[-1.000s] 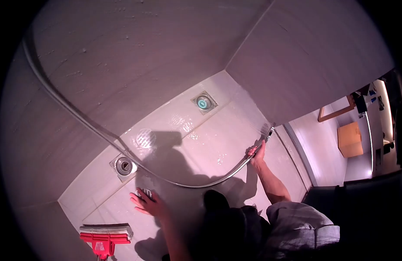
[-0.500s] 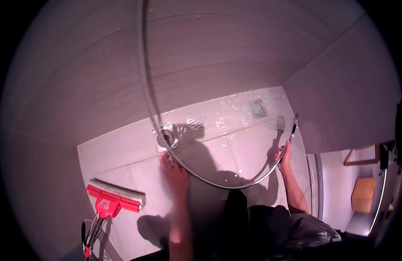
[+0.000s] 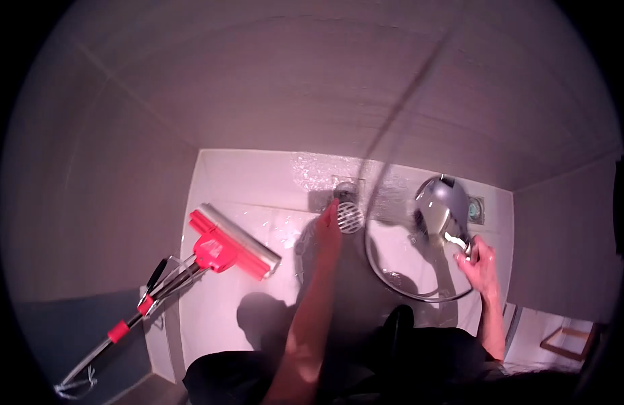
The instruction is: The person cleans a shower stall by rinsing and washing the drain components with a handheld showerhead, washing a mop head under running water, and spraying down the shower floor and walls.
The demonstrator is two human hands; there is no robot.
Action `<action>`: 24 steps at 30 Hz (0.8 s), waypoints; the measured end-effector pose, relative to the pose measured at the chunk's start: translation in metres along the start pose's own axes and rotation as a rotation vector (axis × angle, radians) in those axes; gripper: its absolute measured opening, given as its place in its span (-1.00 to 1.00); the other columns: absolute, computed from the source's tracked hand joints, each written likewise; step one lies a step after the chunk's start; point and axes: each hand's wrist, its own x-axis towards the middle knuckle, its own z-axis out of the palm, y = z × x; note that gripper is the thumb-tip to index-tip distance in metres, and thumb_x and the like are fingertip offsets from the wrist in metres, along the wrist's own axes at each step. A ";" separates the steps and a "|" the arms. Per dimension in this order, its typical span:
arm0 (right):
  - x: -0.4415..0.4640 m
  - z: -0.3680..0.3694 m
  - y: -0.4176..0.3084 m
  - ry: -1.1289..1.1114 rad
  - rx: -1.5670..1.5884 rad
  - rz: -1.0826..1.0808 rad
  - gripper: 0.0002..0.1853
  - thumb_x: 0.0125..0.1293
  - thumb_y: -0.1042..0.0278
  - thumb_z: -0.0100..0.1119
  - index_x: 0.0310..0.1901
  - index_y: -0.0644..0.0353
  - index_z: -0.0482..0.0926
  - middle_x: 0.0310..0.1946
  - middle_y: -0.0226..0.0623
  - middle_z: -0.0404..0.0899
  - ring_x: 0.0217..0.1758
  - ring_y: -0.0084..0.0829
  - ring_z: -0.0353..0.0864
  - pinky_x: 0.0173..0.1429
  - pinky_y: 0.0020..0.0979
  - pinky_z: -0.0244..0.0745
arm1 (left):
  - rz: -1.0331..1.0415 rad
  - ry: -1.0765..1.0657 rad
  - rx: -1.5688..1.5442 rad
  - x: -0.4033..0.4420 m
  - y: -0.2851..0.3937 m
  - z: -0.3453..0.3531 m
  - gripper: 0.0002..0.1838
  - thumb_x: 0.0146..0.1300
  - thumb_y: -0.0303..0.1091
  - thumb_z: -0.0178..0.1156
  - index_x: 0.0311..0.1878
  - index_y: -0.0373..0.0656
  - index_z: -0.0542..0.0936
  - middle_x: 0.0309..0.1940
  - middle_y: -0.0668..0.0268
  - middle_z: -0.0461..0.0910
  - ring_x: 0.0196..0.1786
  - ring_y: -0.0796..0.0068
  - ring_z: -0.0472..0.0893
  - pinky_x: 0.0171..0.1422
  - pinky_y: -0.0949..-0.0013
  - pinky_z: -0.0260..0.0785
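A round slotted drain cover (image 3: pixel 350 218) sits just below the floor drain (image 3: pixel 346 190). My left hand (image 3: pixel 329 226) has its fingers closed at the cover's left edge, and its fingertips reach toward the drain opening. My right hand (image 3: pixel 479 264) is wrapped around the handle of a chrome shower head (image 3: pixel 444 206), held above the shower floor (image 3: pixel 244 179). From the handle, a shower hose (image 3: pixel 420 297) loops down to the left and rises blurred past the back wall. Water glistens on the floor around the drain.
A red squeeze mop (image 3: pixel 221 250) leans at the left, its pole running to the lower left. Another square drain (image 3: pixel 475 210) lies at the right end of the floor. Grey walls (image 3: pixel 312 101) enclose the space. A wooden frame (image 3: pixel 567 343) stands outside at the lower right.
The view has shifted. The slotted cover, earlier on the floor beside the drain, is now at my left hand. My right hand has turned the shower head, and the wet splashing has moved toward the drain.
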 end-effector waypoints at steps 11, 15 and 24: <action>0.045 0.092 -0.161 -0.489 -0.104 -0.565 -0.64 0.06 0.16 0.30 -0.42 0.22 0.33 -0.59 -0.14 0.43 -0.53 -0.10 0.49 -0.48 -0.21 0.35 | 0.248 0.436 0.489 -0.072 -0.014 -0.032 -0.57 0.29 -0.19 0.01 0.08 -0.33 0.43 0.05 0.17 0.45 0.15 0.38 0.39 0.23 0.26 0.18; 0.062 0.157 -0.212 -0.494 0.202 -0.759 -0.62 0.19 0.10 0.14 -0.24 0.26 0.31 -0.44 -0.09 0.47 -0.39 -0.02 0.52 -0.39 -0.18 0.43 | 0.304 0.519 1.078 -0.098 -0.014 -0.056 -0.55 0.27 -0.18 0.02 0.11 -0.32 0.41 0.11 0.15 0.40 0.20 0.31 0.34 0.28 0.18 0.11; 0.120 0.282 -0.309 -0.585 0.004 -0.912 -0.60 0.20 0.11 0.07 -0.22 0.31 0.24 -0.65 -0.06 0.48 -0.57 -0.12 0.56 -0.45 -0.18 0.45 | 0.087 0.391 1.280 -0.125 -0.023 -0.081 -0.40 0.17 -0.20 0.04 0.26 -0.25 0.23 0.31 0.12 0.14 0.38 0.18 0.08 0.39 -0.02 -0.14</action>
